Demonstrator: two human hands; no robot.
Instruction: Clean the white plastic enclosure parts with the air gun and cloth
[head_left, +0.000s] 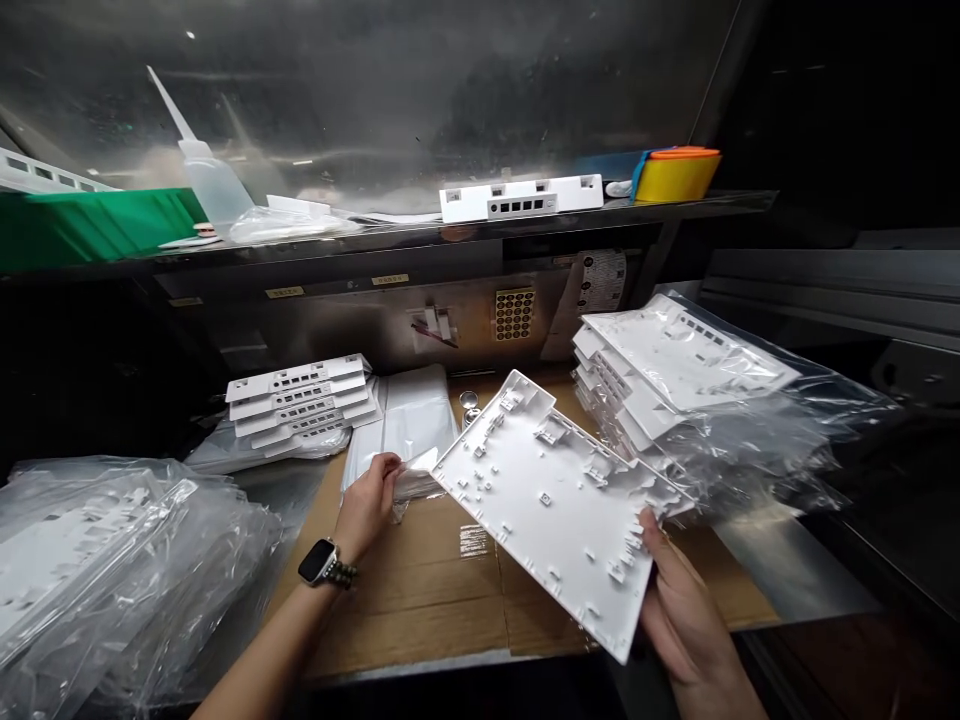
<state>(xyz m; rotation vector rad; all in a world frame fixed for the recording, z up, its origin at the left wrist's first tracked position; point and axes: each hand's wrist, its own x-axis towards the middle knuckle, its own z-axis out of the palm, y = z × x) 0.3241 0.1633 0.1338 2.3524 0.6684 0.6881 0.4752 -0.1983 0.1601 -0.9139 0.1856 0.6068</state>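
Light fell brightest on the white panel; the far right lay nearly black; glare streaked the plastic bags at near left; the far metal wall held hazy reflections; edges looked stretched.

The metal desk is overlaid by a cardboard sheet, spread beneath the left grip and right grip. Flat plastic bags are laid just beyond the left grip; bagged white panels are piled to its left. Beyond the right grip, another bagged stack is set. On the shelf, farther beyond both, a squeeze bottle and a slotted white housing are supported.
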